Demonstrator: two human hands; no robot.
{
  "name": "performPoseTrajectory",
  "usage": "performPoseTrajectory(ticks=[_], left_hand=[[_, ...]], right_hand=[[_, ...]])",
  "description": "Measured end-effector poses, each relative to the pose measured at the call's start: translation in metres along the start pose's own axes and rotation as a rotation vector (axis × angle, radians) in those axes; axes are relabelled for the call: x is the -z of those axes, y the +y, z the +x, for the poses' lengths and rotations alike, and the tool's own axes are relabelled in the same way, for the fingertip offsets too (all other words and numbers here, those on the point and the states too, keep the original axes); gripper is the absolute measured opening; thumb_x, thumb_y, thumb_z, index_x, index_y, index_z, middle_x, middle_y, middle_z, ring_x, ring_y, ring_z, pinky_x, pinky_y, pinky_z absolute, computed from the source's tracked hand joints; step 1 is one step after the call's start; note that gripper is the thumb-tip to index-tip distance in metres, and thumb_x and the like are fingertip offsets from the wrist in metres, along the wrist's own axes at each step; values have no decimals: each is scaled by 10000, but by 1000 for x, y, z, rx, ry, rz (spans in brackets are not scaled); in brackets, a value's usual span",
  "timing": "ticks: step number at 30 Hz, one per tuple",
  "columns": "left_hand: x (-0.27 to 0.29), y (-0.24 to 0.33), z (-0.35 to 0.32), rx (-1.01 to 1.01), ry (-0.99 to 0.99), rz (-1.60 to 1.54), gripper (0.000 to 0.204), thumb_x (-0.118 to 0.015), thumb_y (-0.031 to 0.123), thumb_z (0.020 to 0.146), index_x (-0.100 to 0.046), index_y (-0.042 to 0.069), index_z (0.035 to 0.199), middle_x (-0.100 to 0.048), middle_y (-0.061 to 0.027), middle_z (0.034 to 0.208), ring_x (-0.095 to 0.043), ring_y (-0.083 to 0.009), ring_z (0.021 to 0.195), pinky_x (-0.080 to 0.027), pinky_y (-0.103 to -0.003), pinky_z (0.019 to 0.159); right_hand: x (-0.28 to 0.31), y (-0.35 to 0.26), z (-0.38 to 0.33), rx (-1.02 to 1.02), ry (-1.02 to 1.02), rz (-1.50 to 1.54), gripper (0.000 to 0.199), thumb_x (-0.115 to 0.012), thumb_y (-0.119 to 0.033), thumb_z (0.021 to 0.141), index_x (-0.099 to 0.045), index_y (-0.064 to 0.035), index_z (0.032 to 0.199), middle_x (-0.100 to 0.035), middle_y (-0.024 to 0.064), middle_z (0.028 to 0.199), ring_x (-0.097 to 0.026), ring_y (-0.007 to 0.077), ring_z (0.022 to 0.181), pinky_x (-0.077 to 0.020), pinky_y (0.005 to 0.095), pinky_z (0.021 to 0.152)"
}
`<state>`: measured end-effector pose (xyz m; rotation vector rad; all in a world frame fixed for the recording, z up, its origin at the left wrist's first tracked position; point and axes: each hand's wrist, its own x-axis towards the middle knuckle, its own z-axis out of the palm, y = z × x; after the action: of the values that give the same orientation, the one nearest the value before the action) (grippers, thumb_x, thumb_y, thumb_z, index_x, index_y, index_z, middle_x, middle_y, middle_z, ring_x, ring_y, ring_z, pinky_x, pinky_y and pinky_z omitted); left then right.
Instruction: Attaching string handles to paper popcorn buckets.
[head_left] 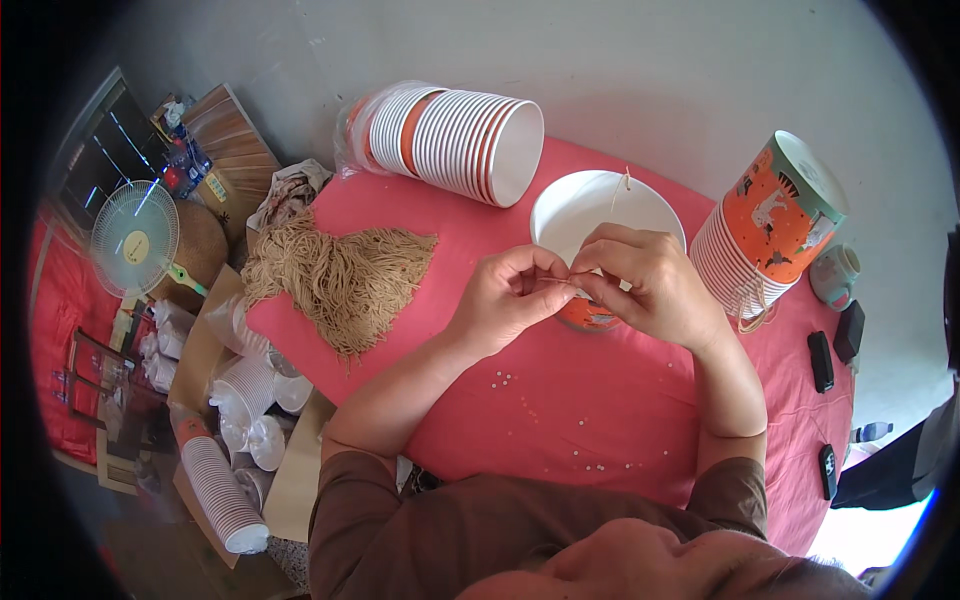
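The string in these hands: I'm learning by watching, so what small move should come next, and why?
Perhaps draw the string snug: the left hand and right hand seem to pinch it close together in front of the bucket. Whether it is knotted, I cannot tell.

Colours: tablecloth (620,440) plain pinkish red. Bucket (553,215) white inside, orange print on the outer wall. Strand (627,184) at its rim tan, cord bundle (345,280) the same tan. Lying stack (450,140) mostly white, thin orange-red stripes plus one wider orange band. Upturned stack (772,215) orange with white and dark animal figures, green band, white base, white-striped rims below. Small beads (503,379) white. Mug (832,280) pale green. Sleeve (735,490) solid brown. Wall (640,80) grey.
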<state>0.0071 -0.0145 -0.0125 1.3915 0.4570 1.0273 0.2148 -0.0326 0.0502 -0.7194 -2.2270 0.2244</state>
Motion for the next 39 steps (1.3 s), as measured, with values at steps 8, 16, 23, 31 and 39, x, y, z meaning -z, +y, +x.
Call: performPoseTrajectory(ticks=[8, 16, 23, 31, 39], left_hand=[[-5, -12, 2, -327, 49, 279, 110, -656, -21, 880, -578, 44, 921, -563, 37, 812, -484, -2, 677, -396, -171, 580], [-4, -8, 1, -442, 112, 446, 136, -647, -71, 843, -582, 41, 885, -568, 24, 802, -465, -17, 641, -368, -189, 530], [-7, -3, 2, -550, 67, 444, 148, -655, -84, 850, -619, 17, 951, -645, -55, 867, -607, -105, 730, -468, -228, 589], [-5, -5, 1, -585, 55, 463, 127, -662, -75, 864, -630, 5, 957, -666, -84, 909, -640, -148, 795, -515, -256, 674], [-3, -4, -4, -279, 23, 225, 63, -637, 13, 924, -597, 3, 972, -626, -16, 890, -591, -47, 811, -490, -216, 674]], right_hand=[[1, 4, -3, -216, -141, 232, 46, -670, 12, 869, -635, 12, 898, -640, 76, 828, -633, 173, 736, -502, 299, 634], [-2, 6, -2, -296, -173, 386, 56, -617, -36, 936, -622, 19, 931, -624, 58, 829, -588, 130, 777, -474, 280, 704], [2, 9, -3, -365, -216, 529, 85, -610, -61, 959, -652, 10, 940, -676, 39, 820, -587, 90, 746, -482, 266, 681], [5, 9, -2, -413, -224, 654, 118, -676, -98, 936, -658, 10, 893, -657, 8, 780, -551, 49, 699, -447, 236, 613], [2, 4, 0, -523, -142, 540, 191, -763, -129, 861, -609, -18, 836, -591, -12, 803, -536, 82, 760, -433, 257, 667]])
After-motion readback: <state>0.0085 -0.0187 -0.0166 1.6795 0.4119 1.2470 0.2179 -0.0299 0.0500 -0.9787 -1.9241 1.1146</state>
